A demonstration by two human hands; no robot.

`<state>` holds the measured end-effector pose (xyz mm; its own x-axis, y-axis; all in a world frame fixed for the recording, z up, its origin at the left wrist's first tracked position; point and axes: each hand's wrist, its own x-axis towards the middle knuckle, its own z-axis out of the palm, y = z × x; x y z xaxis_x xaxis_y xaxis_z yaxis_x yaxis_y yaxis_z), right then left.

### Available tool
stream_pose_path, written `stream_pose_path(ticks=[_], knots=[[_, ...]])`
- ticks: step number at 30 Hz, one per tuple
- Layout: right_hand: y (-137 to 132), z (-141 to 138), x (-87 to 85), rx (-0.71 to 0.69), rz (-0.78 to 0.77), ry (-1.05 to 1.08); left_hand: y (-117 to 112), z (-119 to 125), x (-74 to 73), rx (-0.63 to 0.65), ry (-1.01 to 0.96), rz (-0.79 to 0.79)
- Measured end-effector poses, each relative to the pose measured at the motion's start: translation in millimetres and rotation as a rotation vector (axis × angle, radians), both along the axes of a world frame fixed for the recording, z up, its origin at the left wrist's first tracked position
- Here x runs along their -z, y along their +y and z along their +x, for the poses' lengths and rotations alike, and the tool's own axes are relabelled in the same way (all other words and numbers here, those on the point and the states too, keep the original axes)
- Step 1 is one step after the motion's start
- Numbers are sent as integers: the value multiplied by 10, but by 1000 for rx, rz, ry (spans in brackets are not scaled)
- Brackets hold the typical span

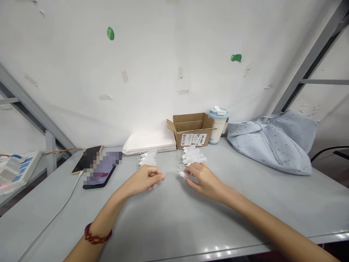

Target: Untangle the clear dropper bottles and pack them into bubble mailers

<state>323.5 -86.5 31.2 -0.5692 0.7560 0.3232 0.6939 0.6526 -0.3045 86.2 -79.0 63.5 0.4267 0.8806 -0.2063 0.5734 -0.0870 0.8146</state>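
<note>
My right hand [200,178] is closed around a small translucent needle-tip bottle [182,174], its thin tip pointing left. Just behind that hand lies a row of similar bottles [192,154] with white strings at their left ends. My left hand [147,178] rests with fingers curled and thumb against the index finger; whatever may be inside is hidden. A second group of these bottles [148,156] lies right behind it, partly covered by the hand. A gap of tabletop separates the two hands.
An open cardboard box [191,136], a lidded cup [216,127] and a stack of white sheets or pouches [149,143] stand along the wall. A blue cloth bag [269,145] lies right. Two phones [102,173] [85,158], a white cable [60,207] and a power strip [20,174] are left.
</note>
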Motion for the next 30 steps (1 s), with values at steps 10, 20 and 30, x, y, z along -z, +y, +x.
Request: stream_pose_path(ticks=[10,20,30], knots=[[-75,-78,-93,29,-439,445,-4,111,131,-30,-179,-59],[-61,-70,-79,37,-459,542,4,114,151,-72,-216,-22],[-59,-68,-61,50,-442,543,-4,127,115,-82,-239,30]])
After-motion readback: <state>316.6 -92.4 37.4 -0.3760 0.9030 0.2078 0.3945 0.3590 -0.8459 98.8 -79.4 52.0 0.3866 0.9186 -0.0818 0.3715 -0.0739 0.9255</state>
